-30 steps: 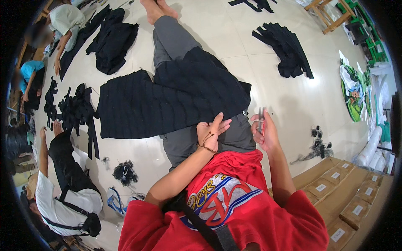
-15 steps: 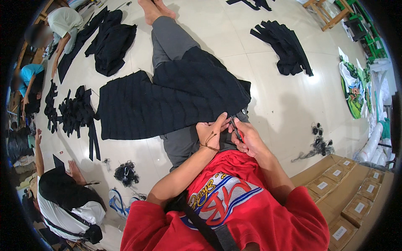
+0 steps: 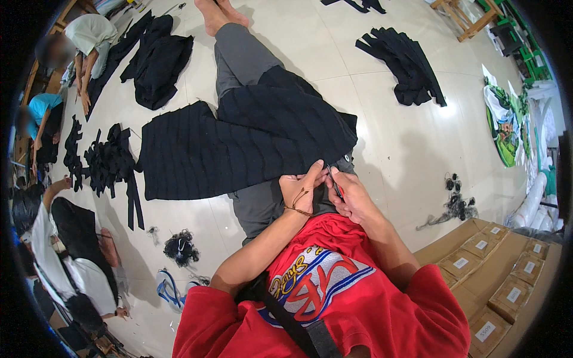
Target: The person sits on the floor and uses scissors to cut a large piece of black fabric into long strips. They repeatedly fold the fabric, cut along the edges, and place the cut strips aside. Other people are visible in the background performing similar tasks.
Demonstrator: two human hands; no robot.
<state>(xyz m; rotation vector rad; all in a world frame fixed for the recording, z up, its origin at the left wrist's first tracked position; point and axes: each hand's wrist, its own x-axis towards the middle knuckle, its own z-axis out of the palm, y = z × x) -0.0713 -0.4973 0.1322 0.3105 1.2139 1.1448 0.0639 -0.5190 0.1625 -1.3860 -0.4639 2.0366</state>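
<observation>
A black, ribbed-looking cloth [image 3: 239, 143] lies across my lap and stretches out to the left over my grey-trousered legs. My left hand [image 3: 303, 185] pinches its lower right edge between thumb and fingers, a cord bracelet at the wrist. Just beside it, my right hand [image 3: 345, 197] grips small metal snips with a red handle [image 3: 338, 188], their tip at the cloth's edge, close against my left fingers. The exact point where blade meets cloth is too small to make out.
Black cloth pieces [image 3: 406, 68] and strip piles [image 3: 110, 158] lie on the tiled floor [image 3: 394, 137], with thread tufts [image 3: 182, 247]. Three co-workers [image 3: 77, 262] work at left. Cardboard boxes [image 3: 483, 286] sit bottom right; blue flip-flops [image 3: 169, 286], a wooden stool [image 3: 459, 18] and printed cloth [image 3: 501, 125] are around me.
My right hand has brought the snips leftward to the cloth's edge beside my left hand, which stayed nearly still. The nearest co-worker at lower left has shifted posture and moved their arms.
</observation>
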